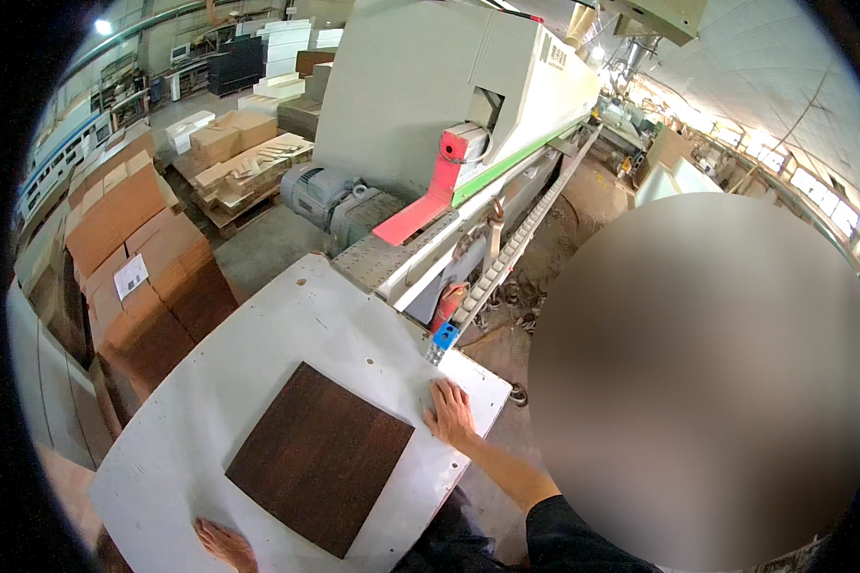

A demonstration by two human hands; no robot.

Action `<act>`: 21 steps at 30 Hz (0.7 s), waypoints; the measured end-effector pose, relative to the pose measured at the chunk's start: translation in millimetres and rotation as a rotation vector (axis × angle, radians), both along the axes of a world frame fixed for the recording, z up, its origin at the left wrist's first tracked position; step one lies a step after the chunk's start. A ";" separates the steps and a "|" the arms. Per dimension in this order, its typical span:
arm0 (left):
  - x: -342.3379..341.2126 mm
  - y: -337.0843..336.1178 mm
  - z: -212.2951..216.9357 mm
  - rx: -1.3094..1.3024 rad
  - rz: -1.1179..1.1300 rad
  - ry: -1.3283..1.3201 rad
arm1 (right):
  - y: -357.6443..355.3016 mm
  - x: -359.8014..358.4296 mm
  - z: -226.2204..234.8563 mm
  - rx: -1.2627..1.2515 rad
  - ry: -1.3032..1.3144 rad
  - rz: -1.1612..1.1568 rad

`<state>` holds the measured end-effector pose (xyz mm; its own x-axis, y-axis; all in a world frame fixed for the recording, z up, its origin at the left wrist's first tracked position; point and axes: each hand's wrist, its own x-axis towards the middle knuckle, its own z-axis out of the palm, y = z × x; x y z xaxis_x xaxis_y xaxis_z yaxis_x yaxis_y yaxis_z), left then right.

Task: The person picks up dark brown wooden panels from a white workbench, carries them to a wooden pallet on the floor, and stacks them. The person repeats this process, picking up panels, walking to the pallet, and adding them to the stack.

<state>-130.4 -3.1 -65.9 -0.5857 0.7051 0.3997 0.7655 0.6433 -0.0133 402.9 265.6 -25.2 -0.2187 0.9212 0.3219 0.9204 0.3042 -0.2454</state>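
A dark brown rectangular wood-grain panel (320, 458) lies flat on a white worktable (201, 406). My left hand (225, 544) rests on the tabletop near its lower edge, palm down and open, a little to the left of the panel. Beyond the panel's right corner, my right hand (451, 414) lies on the white surface with fingers stretched out, apart from the panel. Neither hand holds anything. Part of my left hand runs out of the picture at the bottom.
A large grey machine (406, 86) with a red arm (419, 205) and a long chain track (526, 234) adjoins the table's far edge. A blue block (445, 335) sits at the track's near end. Stacked cardboard boxes (153, 286) stand left. A blurred disc covers the right side.
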 end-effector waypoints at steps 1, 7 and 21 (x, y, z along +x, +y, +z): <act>-1.4 -0.4 -1.6 -0.005 -0.006 0.016 | -0.6 0.5 0.3 0.017 0.004 0.003; -10.7 -4.3 -14.9 -0.029 -0.008 0.068 | -2.6 2.1 1.8 0.022 0.023 0.003; -11.6 -3.6 -19.7 -0.060 -0.016 0.094 | -1.3 2.1 2.5 -0.055 -0.011 -0.025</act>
<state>-142.0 -6.6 -85.6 -0.5361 0.7387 0.4085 0.7694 0.6268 -0.1236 405.0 264.2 -22.6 -0.1985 0.9426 0.2684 0.9302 0.2674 -0.2513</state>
